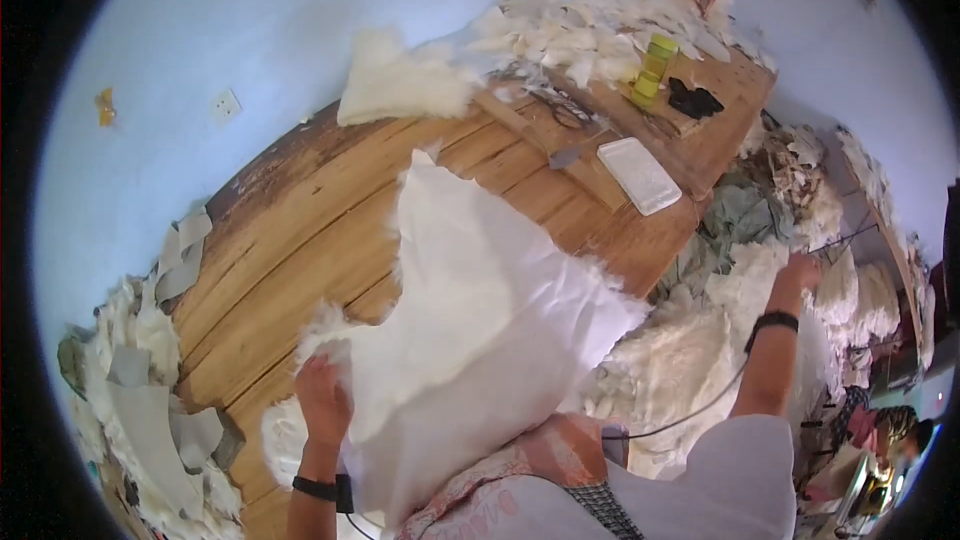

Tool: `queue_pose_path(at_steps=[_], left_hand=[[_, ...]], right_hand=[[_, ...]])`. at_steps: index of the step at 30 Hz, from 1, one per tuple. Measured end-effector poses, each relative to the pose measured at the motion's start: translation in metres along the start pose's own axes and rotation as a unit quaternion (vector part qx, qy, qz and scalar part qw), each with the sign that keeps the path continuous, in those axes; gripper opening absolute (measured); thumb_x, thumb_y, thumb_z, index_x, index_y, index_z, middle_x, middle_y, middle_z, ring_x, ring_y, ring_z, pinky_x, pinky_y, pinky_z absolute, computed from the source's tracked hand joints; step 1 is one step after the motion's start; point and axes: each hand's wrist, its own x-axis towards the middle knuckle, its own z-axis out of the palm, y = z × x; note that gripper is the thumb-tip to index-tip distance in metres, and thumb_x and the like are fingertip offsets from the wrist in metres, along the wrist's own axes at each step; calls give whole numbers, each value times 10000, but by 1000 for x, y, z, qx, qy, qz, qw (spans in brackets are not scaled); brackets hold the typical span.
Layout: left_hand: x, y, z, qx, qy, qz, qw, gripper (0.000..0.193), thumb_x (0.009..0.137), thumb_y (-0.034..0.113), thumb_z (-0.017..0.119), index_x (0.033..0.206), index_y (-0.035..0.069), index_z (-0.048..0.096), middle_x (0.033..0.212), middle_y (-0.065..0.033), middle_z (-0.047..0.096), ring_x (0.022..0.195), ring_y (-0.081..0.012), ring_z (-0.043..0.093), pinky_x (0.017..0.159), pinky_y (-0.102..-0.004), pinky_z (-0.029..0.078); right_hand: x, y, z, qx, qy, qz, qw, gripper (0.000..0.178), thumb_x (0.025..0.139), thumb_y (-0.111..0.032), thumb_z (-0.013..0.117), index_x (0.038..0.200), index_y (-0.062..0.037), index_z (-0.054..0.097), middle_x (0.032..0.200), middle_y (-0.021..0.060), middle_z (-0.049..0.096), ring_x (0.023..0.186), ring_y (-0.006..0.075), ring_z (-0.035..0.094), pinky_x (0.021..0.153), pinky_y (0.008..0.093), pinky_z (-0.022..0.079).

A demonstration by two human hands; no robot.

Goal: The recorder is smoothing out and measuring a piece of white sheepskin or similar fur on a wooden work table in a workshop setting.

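Note:
A large white sheepskin piece (470,280), smooth side up with fluffy edges, lies over the wooden table and reaches my lap. My left hand (322,400) is closed on its left edge; the fingertips partly sink into the fleece. Out to the right, my right hand (797,275) is closed around the end of a thin dark rod (848,238), above piled fleece (690,360). Each wrist carries a black band with a cable.
On the table's far part lie a white tray-like slab (640,176), scissors (568,110), a yellow-green container (655,68), a black cloth-like item (694,98) and heaped fleece scraps (560,30). Grey offcuts (150,430) lie left. Another person (885,430) is at far right.

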Motion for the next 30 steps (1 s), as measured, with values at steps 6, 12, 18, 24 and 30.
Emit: queue_pose_path(at_steps=[6,12,18,24,30], left_hand=[[1,21,5,146,-189,-64,969,721,871,359,550,1428,-1,266,1468,-226,307,1363,-388,283,1106,-502,221],[4,21,-20,233,-222,-252,913,841,870,554,509,1450,15,227,1492,-252,228,1389,-392,220,1114,-514,201],[-78,38,-72,245,-170,-407,863,779,886,543,511,1413,7,307,1475,-300,216,1366,-414,250,1102,-524,223],[-149,105,-92,191,-239,-407,861,712,848,440,613,1340,-32,408,1407,-328,312,1300,-433,350,1079,-436,312],[-65,104,-54,103,-138,-279,945,641,855,408,613,1306,-22,459,1354,-304,412,1293,-410,374,1092,-423,296]], right_hand=[[-56,-100,30,534,170,-112,821,166,925,-206,494,1045,-130,579,861,148,647,780,311,651,646,443,489],[-68,-236,-27,318,92,-350,876,154,910,-173,522,975,-95,638,955,141,672,862,345,657,704,429,532],[-44,-271,-3,191,80,-462,862,112,872,-101,564,932,-54,646,937,182,669,909,325,659,755,417,532],[0,-301,-8,283,182,-507,794,307,882,-184,562,1153,-40,572,1168,176,591,1021,377,594,860,453,481],[-238,-315,-248,378,125,-733,552,287,861,-248,602,1050,-34,625,1071,173,620,944,315,608,814,410,484]])
